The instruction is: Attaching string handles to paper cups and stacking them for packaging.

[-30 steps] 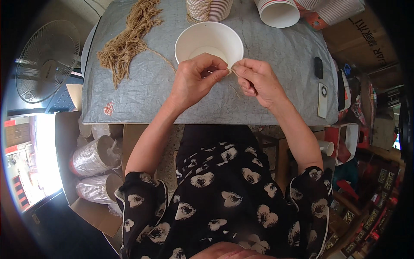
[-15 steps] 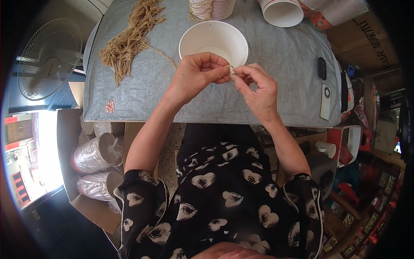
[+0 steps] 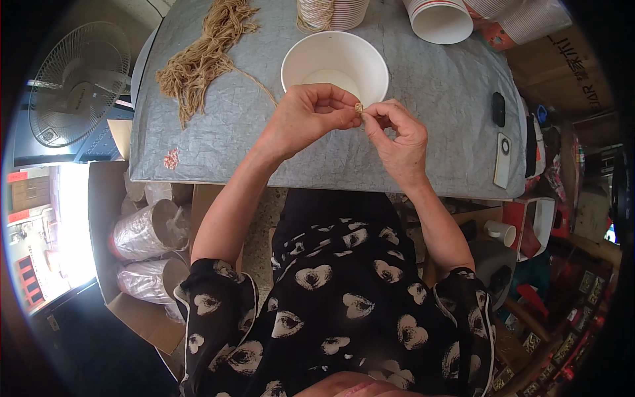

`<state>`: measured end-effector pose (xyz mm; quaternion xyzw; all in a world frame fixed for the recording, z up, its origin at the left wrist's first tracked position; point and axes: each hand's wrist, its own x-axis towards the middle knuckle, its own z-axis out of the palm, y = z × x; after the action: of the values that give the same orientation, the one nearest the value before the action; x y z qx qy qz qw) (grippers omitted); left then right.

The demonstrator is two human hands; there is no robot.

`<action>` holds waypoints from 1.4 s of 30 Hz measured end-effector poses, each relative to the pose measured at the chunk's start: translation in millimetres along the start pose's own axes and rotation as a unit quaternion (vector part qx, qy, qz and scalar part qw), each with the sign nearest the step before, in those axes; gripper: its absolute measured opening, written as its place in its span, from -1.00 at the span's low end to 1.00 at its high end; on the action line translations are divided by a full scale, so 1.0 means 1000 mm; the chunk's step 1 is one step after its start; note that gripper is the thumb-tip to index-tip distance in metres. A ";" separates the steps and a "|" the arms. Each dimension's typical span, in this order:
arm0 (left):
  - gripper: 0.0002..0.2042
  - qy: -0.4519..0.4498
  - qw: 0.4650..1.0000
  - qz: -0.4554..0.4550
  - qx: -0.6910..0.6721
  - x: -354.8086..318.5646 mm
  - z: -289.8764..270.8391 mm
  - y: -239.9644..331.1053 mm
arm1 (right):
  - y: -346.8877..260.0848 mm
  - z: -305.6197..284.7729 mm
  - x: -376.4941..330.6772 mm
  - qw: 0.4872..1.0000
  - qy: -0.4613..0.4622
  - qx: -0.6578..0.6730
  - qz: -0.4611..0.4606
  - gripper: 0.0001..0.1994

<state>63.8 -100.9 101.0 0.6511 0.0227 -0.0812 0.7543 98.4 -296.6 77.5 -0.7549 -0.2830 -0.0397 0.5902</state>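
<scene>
Both my hands meet over the near rim of a white paper bucket [image 3: 304,63] that stands on the table. Between the fingertips is a small knot of tan twine [image 3: 358,108]. My left hand [image 3: 317,114] is closed on the twine with thumb and fingers. My right hand [image 3: 399,135] pinches it from the other side. A strand of the twine [image 3: 254,81] runs from behind my left hand to a loose tan hank [image 3: 198,73] at the far left of the table. The bucket's inside holds nothing that I can see.
Stacked paper buckets [image 3: 348,13], with twine at one side, stand at the back; another bucket [image 3: 442,25] lies tipped right of them. A phone [image 3: 503,161] and a dark object [image 3: 498,109] lie at the right. A fan [image 3: 79,86] and a carton [image 3: 142,324] of wrapped cups are left.
The small twine loop between my fingertips has drawn into a compact knot. My hands stay nearly in place; the whole view has shifted slightly.
</scene>
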 end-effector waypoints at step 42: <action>-0.86 0.028 0.999 0.017 0.036 0.001 0.008 -0.007 | -0.005 -0.008 0.004 0.942 -0.016 0.232 0.241 -0.84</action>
<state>63.5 -110.1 95.4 0.6805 0.0298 -0.0514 0.7304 102.1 -301.8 86.0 -0.6433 -0.1035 0.1822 0.7364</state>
